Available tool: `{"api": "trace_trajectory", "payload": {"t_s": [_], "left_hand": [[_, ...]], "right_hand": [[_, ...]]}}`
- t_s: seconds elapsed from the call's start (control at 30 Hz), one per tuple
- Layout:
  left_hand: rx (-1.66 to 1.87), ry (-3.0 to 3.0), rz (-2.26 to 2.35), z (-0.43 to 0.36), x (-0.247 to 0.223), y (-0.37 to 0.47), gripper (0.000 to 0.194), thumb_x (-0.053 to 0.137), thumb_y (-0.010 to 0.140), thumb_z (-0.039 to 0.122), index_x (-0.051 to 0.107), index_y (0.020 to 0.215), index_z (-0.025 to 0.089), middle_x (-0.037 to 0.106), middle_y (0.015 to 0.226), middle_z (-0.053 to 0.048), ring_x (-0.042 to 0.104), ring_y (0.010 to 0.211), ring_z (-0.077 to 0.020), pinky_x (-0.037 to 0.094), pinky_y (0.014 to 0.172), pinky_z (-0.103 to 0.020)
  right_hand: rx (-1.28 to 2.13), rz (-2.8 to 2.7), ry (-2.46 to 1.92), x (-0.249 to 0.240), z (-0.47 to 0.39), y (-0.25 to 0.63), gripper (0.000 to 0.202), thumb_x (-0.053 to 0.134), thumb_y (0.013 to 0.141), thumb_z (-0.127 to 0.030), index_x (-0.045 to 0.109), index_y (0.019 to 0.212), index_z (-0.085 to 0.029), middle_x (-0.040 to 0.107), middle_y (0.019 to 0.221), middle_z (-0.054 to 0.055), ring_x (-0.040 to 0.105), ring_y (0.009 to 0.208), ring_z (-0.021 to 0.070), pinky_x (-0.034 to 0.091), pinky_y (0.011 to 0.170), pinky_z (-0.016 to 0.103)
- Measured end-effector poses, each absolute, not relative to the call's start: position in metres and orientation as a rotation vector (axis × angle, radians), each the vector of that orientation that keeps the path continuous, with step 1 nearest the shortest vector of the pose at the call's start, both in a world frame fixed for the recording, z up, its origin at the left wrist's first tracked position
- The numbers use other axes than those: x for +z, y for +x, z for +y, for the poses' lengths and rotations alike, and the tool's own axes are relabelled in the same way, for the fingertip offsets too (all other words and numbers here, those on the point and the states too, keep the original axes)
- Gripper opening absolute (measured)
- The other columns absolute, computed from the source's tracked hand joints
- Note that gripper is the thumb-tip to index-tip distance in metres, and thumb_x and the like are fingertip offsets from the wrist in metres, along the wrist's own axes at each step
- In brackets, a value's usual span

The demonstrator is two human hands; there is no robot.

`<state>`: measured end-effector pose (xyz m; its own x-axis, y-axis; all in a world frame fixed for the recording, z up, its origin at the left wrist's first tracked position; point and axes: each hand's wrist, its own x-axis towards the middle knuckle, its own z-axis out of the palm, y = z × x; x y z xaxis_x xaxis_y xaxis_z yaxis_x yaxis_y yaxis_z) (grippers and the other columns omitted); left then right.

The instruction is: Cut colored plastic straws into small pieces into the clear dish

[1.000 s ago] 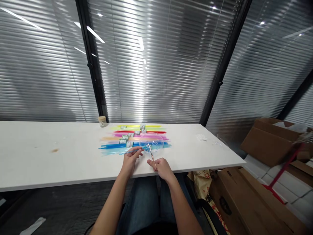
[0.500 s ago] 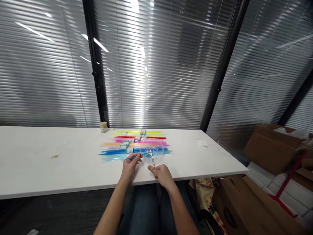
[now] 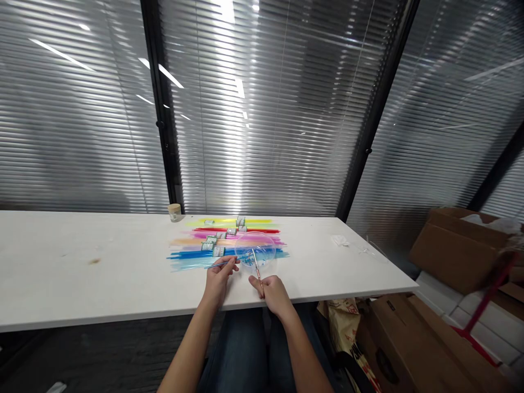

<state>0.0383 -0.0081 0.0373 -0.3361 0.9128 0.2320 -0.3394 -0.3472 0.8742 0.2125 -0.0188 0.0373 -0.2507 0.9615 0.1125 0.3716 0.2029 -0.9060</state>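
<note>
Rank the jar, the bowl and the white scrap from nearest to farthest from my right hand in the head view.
From your right hand:
1. Bowl: just beyond it, slightly left.
2. White scrap: on the table's right side.
3. Jar: far edge, to the left.

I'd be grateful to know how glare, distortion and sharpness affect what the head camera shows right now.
In the head view, bright glare streaks the blinds; the black frames lean together downwards, probably wide-angle stretch or camera tilt; the clear bowl looks faint over the colourful straws; and print on the small labels is too small and soft to read.
</note>
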Motion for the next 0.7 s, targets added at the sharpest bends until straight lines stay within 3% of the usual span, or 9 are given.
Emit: {"api": "trace_trajectory", "payload": {"t_s": [0.4,0.7], "left_hand": [[1.804,0.971,0.931,-0.0081,0.0373,0.0393,0.043,0.088,0.053,0.046,0.072,0.078,0.016,0.07,0.068,-0.005,0.059,0.067,-0.0162,0.04,0.063,-0.027],[1.813,0.947,0.934,-0.0103,0.0398,0.0408,0.046,0.088,0.05,0.048,0.071,0.077,0.015,0.073,0.074,-0.007,0.058,0.063,-0.0146,0.04,0.062,-0.028]], "right_hand": [[0.981,-1.753,-1.279,0.0375,-0.0204,0.212,0.06,0.066,0.074,-0.058,0.032,0.041,-0.021,0.023,0.044,-0.006,0.022,0.046,0.0095,0.018,0.047,0.027],[1.002,-1.729,-1.269,0.0358,-0.0182,0.2139,0.058,0.062,0.078,-0.056,0.033,0.042,-0.021,0.025,0.043,-0.006,0.025,0.046,0.0097,0.022,0.049,0.027]]}}
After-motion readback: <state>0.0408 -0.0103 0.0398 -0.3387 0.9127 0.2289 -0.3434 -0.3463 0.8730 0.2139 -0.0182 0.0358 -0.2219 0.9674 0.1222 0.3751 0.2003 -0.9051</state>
